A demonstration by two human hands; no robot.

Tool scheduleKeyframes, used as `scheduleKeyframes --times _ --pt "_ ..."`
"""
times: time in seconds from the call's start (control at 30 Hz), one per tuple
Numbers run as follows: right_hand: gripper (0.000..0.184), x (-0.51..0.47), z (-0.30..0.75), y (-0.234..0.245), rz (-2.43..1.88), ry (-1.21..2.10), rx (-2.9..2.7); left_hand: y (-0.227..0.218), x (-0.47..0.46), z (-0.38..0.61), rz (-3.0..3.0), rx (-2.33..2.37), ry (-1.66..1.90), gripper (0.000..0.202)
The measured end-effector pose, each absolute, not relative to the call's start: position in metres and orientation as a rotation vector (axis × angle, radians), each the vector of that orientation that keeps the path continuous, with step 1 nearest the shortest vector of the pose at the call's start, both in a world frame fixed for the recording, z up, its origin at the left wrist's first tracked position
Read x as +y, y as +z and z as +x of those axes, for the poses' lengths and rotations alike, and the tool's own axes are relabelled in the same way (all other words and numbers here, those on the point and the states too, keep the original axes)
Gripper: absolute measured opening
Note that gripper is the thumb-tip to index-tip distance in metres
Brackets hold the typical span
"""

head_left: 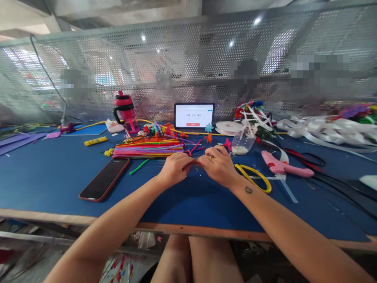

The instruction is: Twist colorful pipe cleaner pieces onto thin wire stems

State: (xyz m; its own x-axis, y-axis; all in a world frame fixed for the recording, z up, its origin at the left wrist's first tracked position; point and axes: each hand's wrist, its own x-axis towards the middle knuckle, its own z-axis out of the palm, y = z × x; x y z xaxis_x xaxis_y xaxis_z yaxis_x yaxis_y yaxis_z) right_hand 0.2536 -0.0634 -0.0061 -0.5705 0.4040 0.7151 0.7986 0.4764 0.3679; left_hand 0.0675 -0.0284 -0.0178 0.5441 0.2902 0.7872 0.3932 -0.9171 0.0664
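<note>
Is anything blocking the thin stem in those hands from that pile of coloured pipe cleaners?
Nothing visible does. The thin stem, pinched between the left hand and right hand, lies just in front of the pipe cleaners. Only the left fingers and a strip of blue tabletop separate them.

Work table, blue top (50, 181). Along far edge, left to right: pink water bottle (126, 112) with black handle; tablet (194, 115) showing a timer at 00:28:44; roll of white satin ribbon (228, 127). Near far right corner: loose white ribbon (324, 131). Right side: pink hot glue gun (282, 165); yellow-handled scissors (253, 177); clear plastic cup (243, 143) holding white granules. Left of centre: smartphone (104, 179), orange-red case; yellow glue stick (95, 141). Left edge: purple foam sheets (17, 141). Behind far edge: perforated metal screen (165, 51).
</note>
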Motion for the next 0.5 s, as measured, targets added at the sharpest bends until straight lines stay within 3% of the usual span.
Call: scheduleKeyframes --times 0.5 --pt "0.023 -0.0599 0.2624 -0.0015 -0.967 -0.931 -2.138 -0.0144 -0.0269 0.0652 -2.684 -0.691 -1.426 0.012"
